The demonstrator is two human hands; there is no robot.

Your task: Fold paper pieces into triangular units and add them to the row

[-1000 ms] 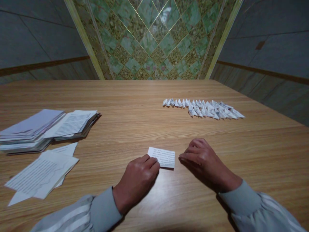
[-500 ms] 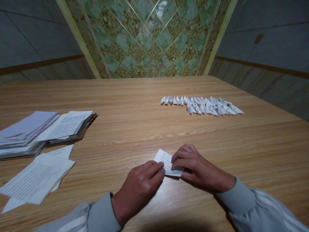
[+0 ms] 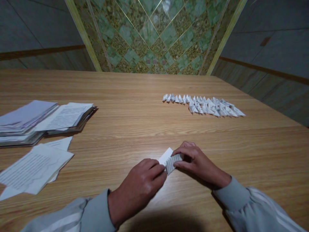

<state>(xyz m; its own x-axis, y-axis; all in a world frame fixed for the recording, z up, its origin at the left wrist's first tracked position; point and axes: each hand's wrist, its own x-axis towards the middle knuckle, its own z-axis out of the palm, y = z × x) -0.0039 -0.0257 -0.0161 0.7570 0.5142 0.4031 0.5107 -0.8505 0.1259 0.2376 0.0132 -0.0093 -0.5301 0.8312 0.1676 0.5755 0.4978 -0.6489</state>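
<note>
A small piece of printed paper [image 3: 171, 165] lies low over the table, between my two hands, with one flap bent up and over. My left hand [image 3: 142, 185] pinches its near left edge between thumb and fingers. On the other side, my right hand [image 3: 193, 161] grips the raised flap, thumb in front and fingers behind. Part of the sheet behind the flap shows plain white. The fingertips cover some of the paper's edges.
Rows of small folded paper shapes [image 3: 207, 104] stand at the far right of the wooden table [image 3: 120, 112]. To the left lie stacked papers [image 3: 65, 117], and nearer me several loose printed sheets [image 3: 36, 167]. A tiled wall [image 3: 154, 38] rises behind the table.
The paper lay flatter with its printed face up; now its right part is folded up and over toward the left. My right thumb has moved onto the flap. The view has tilted slightly.
</note>
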